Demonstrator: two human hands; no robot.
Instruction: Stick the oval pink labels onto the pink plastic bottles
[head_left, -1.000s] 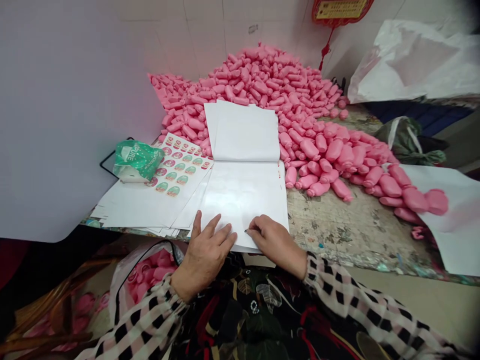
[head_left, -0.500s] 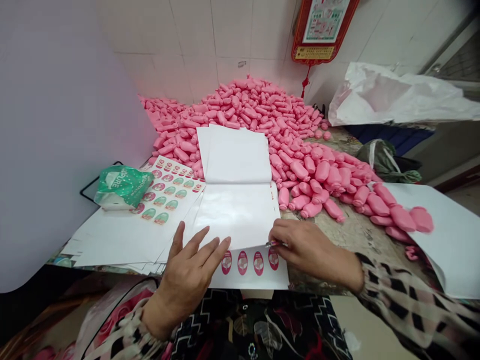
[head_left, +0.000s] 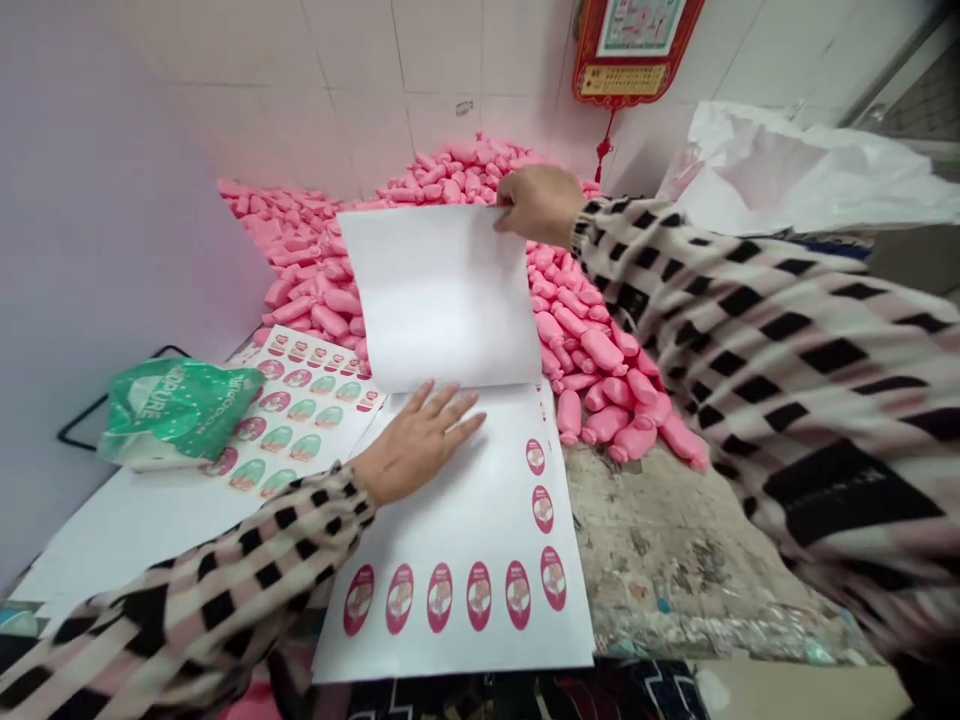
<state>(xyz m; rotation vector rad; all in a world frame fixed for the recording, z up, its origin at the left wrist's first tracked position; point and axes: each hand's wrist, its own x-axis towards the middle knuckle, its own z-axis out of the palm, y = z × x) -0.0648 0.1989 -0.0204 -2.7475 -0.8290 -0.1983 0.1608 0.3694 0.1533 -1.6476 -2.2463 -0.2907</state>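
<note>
A white sheet of oval pink stickers [head_left: 465, 650] lies in front of me, with stickers along its bottom and right edges and a plain white middle. My left hand [head_left: 420, 440] rests flat on that middle, fingers spread. Up at the far side, my right hand [head_left: 536, 205] pinches the upper right corner of a blank white sheet [head_left: 442, 300]. This blank sheet is raised and bends up from a crease just beyond my left fingertips. Whether the two sheets are joined at the crease, I cannot tell.
A big heap of small pink bottle-shaped pieces [head_left: 600, 350] spreads along the wall. More sticker sheets [head_left: 300, 400] and a green packet [head_left: 180, 405] lie at left, beside a pale upright panel [head_left: 112, 250]. A white plastic bag [head_left: 817, 170] sits at far right.
My right hand has gone from the sheet's lower edge to the far side, lifting the blank sheet. My left hand has moved forward onto the paper. More of the stickers at right now shows.
</note>
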